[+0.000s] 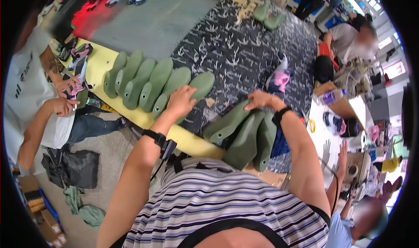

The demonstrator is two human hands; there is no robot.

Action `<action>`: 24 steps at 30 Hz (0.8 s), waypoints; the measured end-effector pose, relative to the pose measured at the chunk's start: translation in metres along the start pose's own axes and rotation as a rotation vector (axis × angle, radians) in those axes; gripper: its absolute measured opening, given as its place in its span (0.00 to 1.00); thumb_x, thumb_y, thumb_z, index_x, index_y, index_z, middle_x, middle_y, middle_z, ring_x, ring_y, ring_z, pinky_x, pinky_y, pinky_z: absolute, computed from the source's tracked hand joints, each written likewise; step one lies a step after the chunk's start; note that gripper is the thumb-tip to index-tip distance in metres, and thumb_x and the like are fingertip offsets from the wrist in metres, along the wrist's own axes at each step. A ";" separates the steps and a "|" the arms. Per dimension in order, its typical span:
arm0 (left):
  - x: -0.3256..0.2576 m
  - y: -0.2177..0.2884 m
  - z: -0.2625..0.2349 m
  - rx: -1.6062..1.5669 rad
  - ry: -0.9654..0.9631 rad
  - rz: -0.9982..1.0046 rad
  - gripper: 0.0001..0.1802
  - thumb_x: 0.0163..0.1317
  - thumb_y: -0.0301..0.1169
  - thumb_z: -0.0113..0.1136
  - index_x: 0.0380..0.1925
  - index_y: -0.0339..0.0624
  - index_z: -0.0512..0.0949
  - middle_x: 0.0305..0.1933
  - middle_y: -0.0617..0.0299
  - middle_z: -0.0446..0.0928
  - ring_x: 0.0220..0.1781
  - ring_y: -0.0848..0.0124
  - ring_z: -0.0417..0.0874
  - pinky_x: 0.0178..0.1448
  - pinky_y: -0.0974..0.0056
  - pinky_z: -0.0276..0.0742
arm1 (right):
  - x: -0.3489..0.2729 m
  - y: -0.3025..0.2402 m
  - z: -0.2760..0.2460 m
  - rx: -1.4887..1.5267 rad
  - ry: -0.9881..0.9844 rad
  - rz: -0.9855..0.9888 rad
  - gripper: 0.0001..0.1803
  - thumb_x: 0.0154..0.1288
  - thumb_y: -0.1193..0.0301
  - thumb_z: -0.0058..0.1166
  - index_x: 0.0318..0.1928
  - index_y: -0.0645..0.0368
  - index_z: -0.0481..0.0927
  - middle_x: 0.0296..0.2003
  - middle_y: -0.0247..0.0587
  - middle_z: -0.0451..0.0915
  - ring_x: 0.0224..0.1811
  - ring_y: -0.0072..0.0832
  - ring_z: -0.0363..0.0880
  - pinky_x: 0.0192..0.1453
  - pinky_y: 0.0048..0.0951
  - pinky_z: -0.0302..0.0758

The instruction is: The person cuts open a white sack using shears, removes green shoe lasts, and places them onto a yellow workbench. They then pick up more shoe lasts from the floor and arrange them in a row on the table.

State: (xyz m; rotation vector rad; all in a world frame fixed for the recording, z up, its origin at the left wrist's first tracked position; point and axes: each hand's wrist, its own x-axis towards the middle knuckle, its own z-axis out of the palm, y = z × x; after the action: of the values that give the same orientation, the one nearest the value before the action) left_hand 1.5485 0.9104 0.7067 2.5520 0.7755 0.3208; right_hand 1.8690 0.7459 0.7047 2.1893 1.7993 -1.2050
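Green shoe lasts [158, 83] lie side by side in a slanting row along the table's near edge, left of the middle. My left hand [181, 102] is closed over the last at the row's right end [202, 83] and covers part of it. To the right, nearer my body, lies a bunch of three more lasts. My right hand [263, 100] grips the toe end of the leftmost of these, a green shoe last [229, 122]. Beside it are the middle last [244, 141] and the outer last [265, 143], both next to my right forearm.
Black patterned cloth [235, 58] covers much of the table, with yellow edging [198, 147]. A pink and dark shoe [279, 77] stands beyond my right hand; more lasts [268, 17] lie at the far end. At left, a co-worker's hands [65, 97] hold a shoe [80, 71].
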 end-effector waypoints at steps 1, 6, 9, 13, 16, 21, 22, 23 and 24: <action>-0.003 -0.004 0.002 0.002 -0.008 0.004 0.21 0.54 0.34 0.58 0.49 0.46 0.71 0.47 0.57 0.70 0.52 0.56 0.72 0.54 0.54 0.69 | -0.004 -0.009 -0.001 0.139 0.065 0.019 0.40 0.45 0.43 0.62 0.43 0.72 0.78 0.38 0.56 0.79 0.44 0.41 0.77 0.49 0.36 0.72; -0.009 -0.002 -0.002 -0.042 -0.022 0.007 0.21 0.53 0.33 0.59 0.49 0.47 0.72 0.47 0.58 0.70 0.52 0.57 0.71 0.54 0.54 0.68 | -0.055 -0.053 -0.023 0.452 0.272 0.084 0.33 0.52 0.48 0.60 0.36 0.74 0.79 0.28 0.50 0.80 0.33 0.31 0.78 0.38 0.34 0.74; -0.007 -0.002 -0.005 -0.051 -0.023 -0.005 0.22 0.52 0.32 0.60 0.49 0.46 0.71 0.46 0.57 0.70 0.51 0.57 0.71 0.53 0.54 0.68 | -0.080 -0.033 -0.016 0.786 0.476 0.304 0.27 0.57 0.54 0.58 0.34 0.73 0.80 0.28 0.46 0.80 0.29 0.27 0.77 0.28 0.33 0.73; -0.001 0.000 -0.011 -0.048 -0.031 0.020 0.22 0.51 0.32 0.60 0.48 0.44 0.71 0.45 0.56 0.70 0.50 0.56 0.71 0.52 0.54 0.69 | -0.100 -0.016 -0.001 1.303 0.673 0.466 0.19 0.61 0.57 0.55 0.35 0.65 0.79 0.28 0.39 0.79 0.26 0.27 0.75 0.24 0.30 0.69; 0.006 -0.002 -0.011 -0.076 -0.028 0.032 0.22 0.51 0.32 0.60 0.48 0.43 0.71 0.45 0.56 0.70 0.50 0.56 0.71 0.52 0.54 0.69 | -0.095 -0.010 0.002 1.552 0.718 0.406 0.18 0.62 0.58 0.54 0.38 0.62 0.78 0.28 0.37 0.78 0.25 0.26 0.74 0.24 0.28 0.68; 0.006 -0.001 -0.016 -0.092 -0.004 0.016 0.21 0.50 0.31 0.61 0.47 0.42 0.72 0.46 0.56 0.71 0.50 0.56 0.72 0.52 0.55 0.69 | -0.065 0.018 -0.007 1.879 1.023 0.444 0.15 0.64 0.62 0.52 0.41 0.62 0.75 0.33 0.39 0.77 0.29 0.28 0.75 0.24 0.28 0.71; 0.003 0.002 -0.019 -0.097 -0.002 0.006 0.21 0.50 0.31 0.61 0.46 0.42 0.73 0.46 0.55 0.71 0.50 0.56 0.72 0.52 0.55 0.70 | -0.052 0.032 -0.011 1.877 1.021 0.451 0.15 0.64 0.62 0.52 0.41 0.62 0.75 0.33 0.39 0.77 0.29 0.28 0.75 0.24 0.28 0.71; 0.002 0.003 -0.021 -0.099 0.002 -0.009 0.21 0.49 0.30 0.62 0.45 0.41 0.73 0.46 0.55 0.71 0.50 0.56 0.72 0.52 0.55 0.70 | -0.033 0.049 -0.017 1.883 1.129 0.347 0.15 0.64 0.63 0.52 0.42 0.63 0.74 0.35 0.42 0.76 0.31 0.30 0.75 0.26 0.30 0.74; 0.000 0.003 -0.024 -0.101 0.001 -0.027 0.21 0.49 0.30 0.62 0.45 0.41 0.73 0.46 0.55 0.71 0.50 0.56 0.72 0.52 0.55 0.70 | -0.013 0.064 -0.025 1.884 1.223 0.241 0.15 0.64 0.64 0.52 0.43 0.65 0.73 0.37 0.44 0.76 0.33 0.31 0.76 0.27 0.32 0.76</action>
State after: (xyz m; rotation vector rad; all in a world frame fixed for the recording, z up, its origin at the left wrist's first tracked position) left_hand 1.5411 0.9166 0.7292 2.4459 0.7734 0.3442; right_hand 1.9367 0.7282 0.7032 4.4216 -0.7587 -1.9739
